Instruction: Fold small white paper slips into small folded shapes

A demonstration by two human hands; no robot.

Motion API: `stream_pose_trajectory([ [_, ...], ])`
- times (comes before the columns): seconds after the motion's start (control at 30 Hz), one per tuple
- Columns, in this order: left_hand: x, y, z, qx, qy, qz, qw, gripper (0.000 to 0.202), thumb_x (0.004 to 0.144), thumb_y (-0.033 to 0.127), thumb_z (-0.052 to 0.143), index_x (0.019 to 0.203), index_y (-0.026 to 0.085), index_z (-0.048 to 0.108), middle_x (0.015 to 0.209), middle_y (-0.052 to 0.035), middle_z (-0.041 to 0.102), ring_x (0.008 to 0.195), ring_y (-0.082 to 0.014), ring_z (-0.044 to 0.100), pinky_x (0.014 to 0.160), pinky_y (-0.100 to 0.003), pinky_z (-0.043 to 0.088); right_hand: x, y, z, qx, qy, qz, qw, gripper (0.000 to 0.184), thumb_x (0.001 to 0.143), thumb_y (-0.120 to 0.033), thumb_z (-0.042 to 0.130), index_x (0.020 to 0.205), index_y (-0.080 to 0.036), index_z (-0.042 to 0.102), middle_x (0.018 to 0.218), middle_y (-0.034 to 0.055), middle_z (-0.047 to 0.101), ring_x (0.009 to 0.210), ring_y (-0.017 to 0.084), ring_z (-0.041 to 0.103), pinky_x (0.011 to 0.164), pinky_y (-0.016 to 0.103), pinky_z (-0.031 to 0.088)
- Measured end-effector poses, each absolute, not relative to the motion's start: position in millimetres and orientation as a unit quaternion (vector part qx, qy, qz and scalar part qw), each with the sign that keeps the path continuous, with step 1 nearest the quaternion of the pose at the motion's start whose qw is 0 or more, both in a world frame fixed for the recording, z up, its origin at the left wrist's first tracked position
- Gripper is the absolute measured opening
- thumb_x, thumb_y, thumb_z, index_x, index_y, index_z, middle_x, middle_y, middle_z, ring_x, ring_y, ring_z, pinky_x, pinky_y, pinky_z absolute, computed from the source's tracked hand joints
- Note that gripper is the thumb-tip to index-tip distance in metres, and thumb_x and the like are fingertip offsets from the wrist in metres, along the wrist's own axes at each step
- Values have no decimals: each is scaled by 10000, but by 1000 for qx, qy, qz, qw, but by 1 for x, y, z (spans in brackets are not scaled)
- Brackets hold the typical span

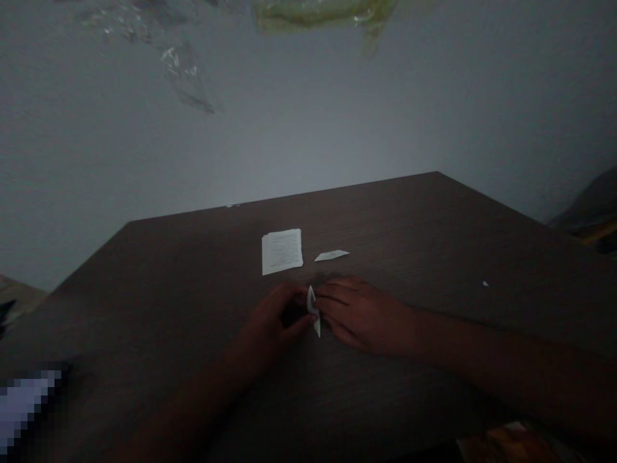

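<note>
My left hand (274, 318) and my right hand (359, 312) meet over the middle of a dark wooden table (434, 231). Between their fingertips they pinch a small folded white paper piece (313, 308), held on edge against the tabletop. Both hands have their fingers closed on it. Just beyond the hands lies a square white paper sheet (282, 251) with faint print. To its right rests a small folded white paper sliver (331, 255).
A tiny white scrap (484, 283) lies on the table to the right. A pale wall (308, 128) rises behind the table's far edge, with clear plastic (186, 77) hanging on it. A pixelated patch (24, 405) sits at the lower left.
</note>
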State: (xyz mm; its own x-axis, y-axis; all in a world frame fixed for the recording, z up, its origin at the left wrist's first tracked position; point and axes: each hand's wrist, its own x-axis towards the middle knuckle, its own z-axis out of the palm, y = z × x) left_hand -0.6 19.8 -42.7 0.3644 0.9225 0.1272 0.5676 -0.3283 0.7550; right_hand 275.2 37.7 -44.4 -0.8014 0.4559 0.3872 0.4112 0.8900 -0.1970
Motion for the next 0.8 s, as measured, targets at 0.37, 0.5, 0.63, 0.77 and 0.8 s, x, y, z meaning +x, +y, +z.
stream_pose_trajectory([
  [0.37,1,17,-38,781,457,269,330,322,1005,278,829,1326,293,808,1320,-67,883,1248,-324,839,1180,-521,707,266,31,-45,-258,-951,26,171,201,1207,-323,748,1305,-219,888,1269,165,905,1156,388,824,1036,578,681],
  [0.5,0,19,-40,780,450,259,350,375,985,280,857,1354,322,812,1385,-73,889,1302,-331,839,1214,-514,694,262,26,-43,-282,-947,28,153,375,1245,-524,726,1348,-206,896,1299,189,897,1236,410,808,1080,621,673],
  [0.63,-1,22,-43,787,438,262,347,381,990,276,843,1368,310,812,1377,-85,884,1280,-333,839,1179,-538,700,259,25,-44,-300,-942,25,150,505,1212,-658,775,1392,-200,891,1342,216,878,1310,445,782,1094,648,664],
  [0.77,0,22,-41,784,449,256,343,357,982,288,842,1336,329,814,1344,-76,878,1248,-327,837,1165,-509,704,264,29,-45,-285,-943,18,169,444,1223,-613,775,1367,-207,882,1293,181,875,1233,391,797,1079,593,660],
  [0.8,0,21,-40,783,451,259,342,353,977,301,843,1327,325,812,1328,-77,878,1229,-327,840,1158,-503,707,267,30,-45,-276,-942,22,191,396,1241,-564,755,1350,-204,878,1262,169,875,1194,373,802,1065,574,657],
])
